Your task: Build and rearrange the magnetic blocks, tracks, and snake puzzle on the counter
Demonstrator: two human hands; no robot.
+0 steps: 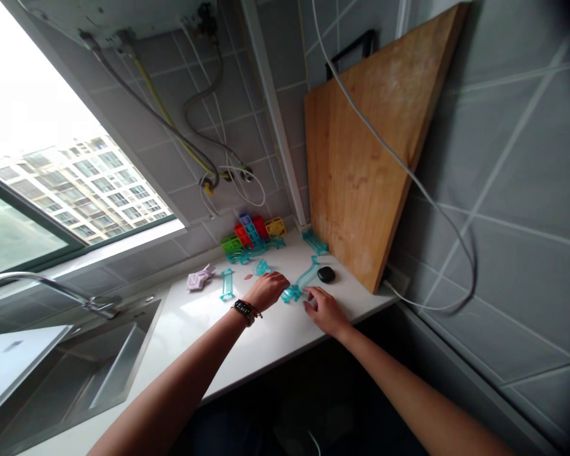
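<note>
My left hand rests on the white counter with its fingers curled over one end of a teal see-through plastic track piece. My right hand lies at the other side of that piece, fingers bent toward it and touching its near end. A wristband is on my left wrist. Another straight teal piece lies left of my left hand, and a teal piece sits by the wooden board.
A pile of red, blue, green and yellow blocks stands against the tiled wall. A small black oval object and a pale purple piece lie on the counter. A wooden board leans right. Sink and tap are left.
</note>
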